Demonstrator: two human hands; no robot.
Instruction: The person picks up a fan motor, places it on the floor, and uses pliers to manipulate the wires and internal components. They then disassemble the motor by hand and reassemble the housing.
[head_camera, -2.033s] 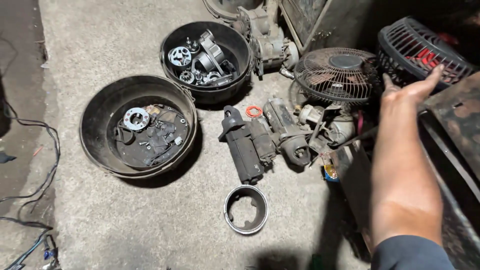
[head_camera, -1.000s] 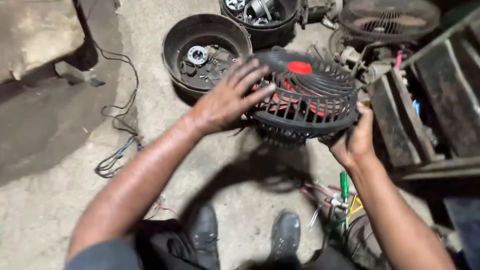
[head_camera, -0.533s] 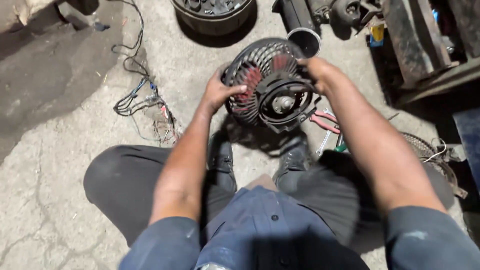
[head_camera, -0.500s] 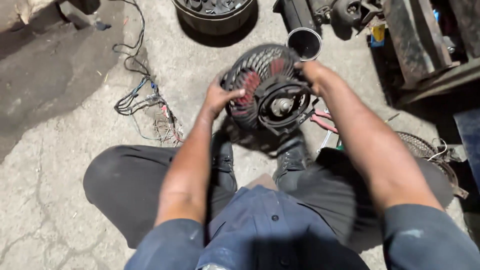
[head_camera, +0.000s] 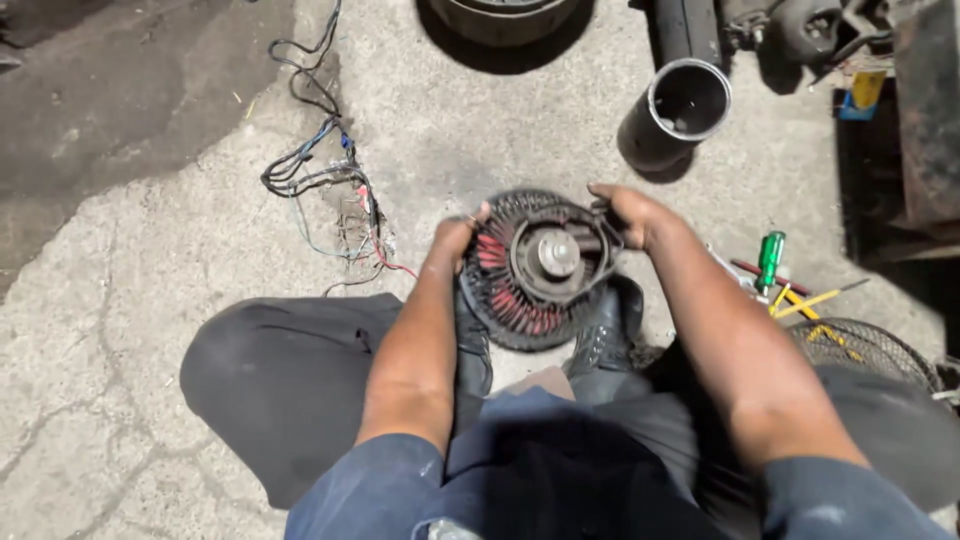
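I hold a small round fan (head_camera: 537, 268) with a black wire cage, red blades and a round motor housing at its middle, back side facing me. My left hand (head_camera: 456, 236) grips the cage's left rim. My right hand (head_camera: 634, 213) grips its upper right rim. The fan hangs above my black shoes (head_camera: 606, 330), between my knees, over the concrete floor.
A black metal cylinder (head_camera: 673, 113) lies on the floor beyond the fan. A tangle of wires (head_camera: 318, 175) lies to the left. A green-handled screwdriver (head_camera: 769, 258) and a wire grille (head_camera: 866, 351) are at the right. A dark round basin (head_camera: 500, 15) sits at the top edge.
I took the fan from the right-hand stack, brought it down in front of me and turned it so its motor back faces up. My view has tilted down to my lap.
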